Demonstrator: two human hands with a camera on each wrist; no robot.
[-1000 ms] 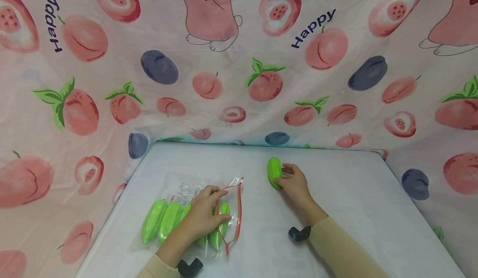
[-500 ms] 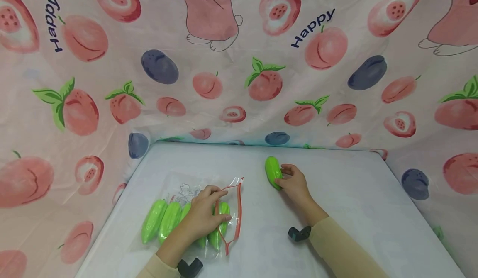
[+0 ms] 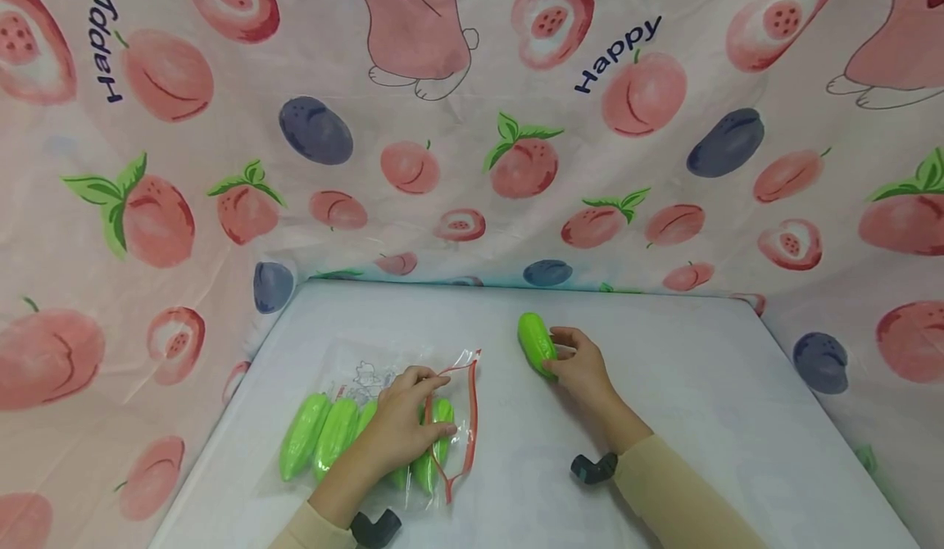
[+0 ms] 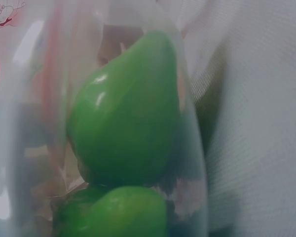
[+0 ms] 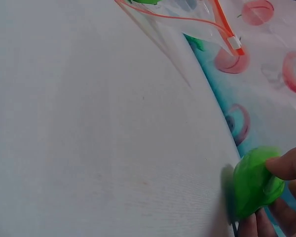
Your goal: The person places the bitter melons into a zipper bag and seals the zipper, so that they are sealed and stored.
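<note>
My right hand [image 3: 583,365] pinches a bright green, oblong toy fruit [image 3: 535,344] between thumb and fingers, at the middle back of the white table. In the right wrist view the thumb presses on the near face of that green fruit [image 5: 256,185], with fingers under it. My left hand [image 3: 401,418] lies over a clear zip bag [image 3: 339,369], its thumb and forefinger spread wide at the mouth. Several like green fruits [image 3: 335,438] lie side by side inside; the hand hides some. The left wrist view shows two bagged fruits [image 4: 128,108] up close through the plastic.
The bag's red zip edge [image 3: 473,418] gapes toward the right hand, and its white slider [image 5: 234,43] shows in the right wrist view. A pink fruit-print cloth [image 3: 457,164] hangs behind and beside the white table [image 3: 664,352]. Each wrist carries a small black mount [image 3: 593,467].
The toy fruit in my right hand has shifted slightly left, and its top end has tipped further left. My left hand and the bag have stayed put.
</note>
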